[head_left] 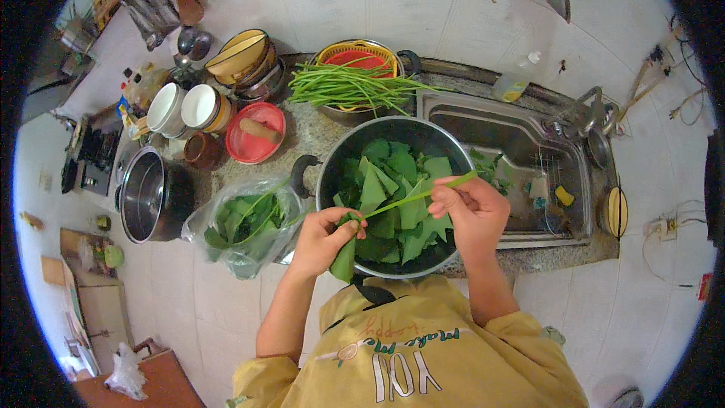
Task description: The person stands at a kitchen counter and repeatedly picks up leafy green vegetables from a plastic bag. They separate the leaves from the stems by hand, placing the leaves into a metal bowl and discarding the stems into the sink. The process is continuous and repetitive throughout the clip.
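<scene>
A long green stem (pixel 408 198) stretches between my two hands above a large dark pot (pixel 393 119). My left hand (pixel 325 240) is closed on its lower end, where a green leaf (pixel 343 261) hangs over the pot's near rim. At the other end, my right hand (pixel 476 215) pinches the stem between thumb and fingers. Broad green leaves (pixel 408 238) heap up inside the pot. Left of the pot, a clear plastic bag (pixel 253 261) lies open around more leaves on stems (pixel 245 217).
Behind the pot, bare green stems (pixel 355 87) lie across a yellow and red colander (pixel 355 51). A metal sink (pixel 491 122) adjoins on the right, with a yellow sponge (pixel 564 196). To the left are a deep dark pot (pixel 175 200), a red plate (pixel 253 153) and stacked bowls (pixel 200 106).
</scene>
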Available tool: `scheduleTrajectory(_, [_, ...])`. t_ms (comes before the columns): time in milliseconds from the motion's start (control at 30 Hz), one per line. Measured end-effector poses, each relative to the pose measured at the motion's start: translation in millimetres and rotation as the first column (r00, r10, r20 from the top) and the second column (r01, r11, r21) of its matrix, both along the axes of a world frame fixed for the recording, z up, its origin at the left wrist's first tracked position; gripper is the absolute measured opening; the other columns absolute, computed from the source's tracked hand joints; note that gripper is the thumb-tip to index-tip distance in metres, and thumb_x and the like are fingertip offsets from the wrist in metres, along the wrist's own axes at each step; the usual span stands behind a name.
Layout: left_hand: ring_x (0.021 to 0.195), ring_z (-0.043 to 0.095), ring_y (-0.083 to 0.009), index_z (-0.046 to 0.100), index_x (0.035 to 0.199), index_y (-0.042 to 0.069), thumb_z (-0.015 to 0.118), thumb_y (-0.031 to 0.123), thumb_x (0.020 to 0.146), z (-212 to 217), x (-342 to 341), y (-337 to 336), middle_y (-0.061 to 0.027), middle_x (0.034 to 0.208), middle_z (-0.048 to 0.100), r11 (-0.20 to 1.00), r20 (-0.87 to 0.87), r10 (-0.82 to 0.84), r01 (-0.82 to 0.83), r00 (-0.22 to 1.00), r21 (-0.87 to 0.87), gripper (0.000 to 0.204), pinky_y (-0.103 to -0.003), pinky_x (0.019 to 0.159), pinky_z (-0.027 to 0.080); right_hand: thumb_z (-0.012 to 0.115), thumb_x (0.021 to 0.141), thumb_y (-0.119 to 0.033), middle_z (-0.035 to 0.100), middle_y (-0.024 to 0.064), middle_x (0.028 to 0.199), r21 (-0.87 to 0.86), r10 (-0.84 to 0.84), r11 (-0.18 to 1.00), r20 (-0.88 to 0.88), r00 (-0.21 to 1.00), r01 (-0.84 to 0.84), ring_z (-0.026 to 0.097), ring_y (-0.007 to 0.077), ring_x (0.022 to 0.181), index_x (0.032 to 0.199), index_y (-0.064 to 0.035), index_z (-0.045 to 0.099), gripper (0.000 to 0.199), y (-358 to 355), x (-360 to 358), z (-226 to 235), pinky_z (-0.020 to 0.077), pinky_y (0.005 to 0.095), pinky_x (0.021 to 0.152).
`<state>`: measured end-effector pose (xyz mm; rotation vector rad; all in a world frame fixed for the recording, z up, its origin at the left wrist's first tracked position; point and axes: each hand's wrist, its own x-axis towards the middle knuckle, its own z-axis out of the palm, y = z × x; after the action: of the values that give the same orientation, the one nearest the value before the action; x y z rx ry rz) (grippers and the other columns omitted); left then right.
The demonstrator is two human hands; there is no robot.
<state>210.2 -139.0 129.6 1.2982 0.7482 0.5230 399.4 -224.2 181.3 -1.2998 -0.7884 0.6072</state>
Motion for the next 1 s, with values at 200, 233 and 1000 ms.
scheduleTrajectory(200, [0.065,0.050,-0.0113,0.053,0.078,0.000,0.044,0.006,0.082,-20.3,1.2,2.7,-0.0032,0.069,0.053,0.977,0.126,0.174,-0.155,0.977,-0.148,0.012,-0.023,0.064,0.040,0.059,0.074,0.007,0.061,0.0102,0.068,0.035,-0.050,0.998,0.201,0.978,0.043,0.058,0.0121,0.054,0.080,0.0064,0.060,0.006,-1.1,1.9,1.8,0.0479,0.0214,0.048])
scheduleTrajectory(233, [0.065,0.050,-0.0113,0.053,0.078,0.000,0.044,0.006,0.082,-23.1,1.8,3.7,-0.0033,0.069,0.053,0.966,0.136,0.223,-0.201,0.965,-0.163,0.011,-0.023,0.064,0.040,0.059,0.073,0.007,0.061,0.0101,0.069,0.042,-0.058,0.998,0.221,0.973,0.050,0.058,0.0119,0.054,0.079,0.0064,0.060,0.006,-1.1,1.9,2.0,0.0477,0.0212,0.048])
scheduleTrajectory(1000, [0.080,0.060,-0.0203,0.054,0.103,-0.007,0.044,0.023,0.089,-4.0,8.6,-1.8,-0.0141,0.090,0.062,0.994,0.148,0.108,-0.107,0.983,-0.019,0.035,-0.031,0.075,0.047,0.058,0.079,-0.009,0.059,0.0101,0.063,-0.048,0.052,0.996,-0.325,0.944,-0.072,0.056,0.0149,0.049,0.076,0.0048,0.060,0.015,6.8,17.7,-18.1,0.0459,0.0241,0.044])
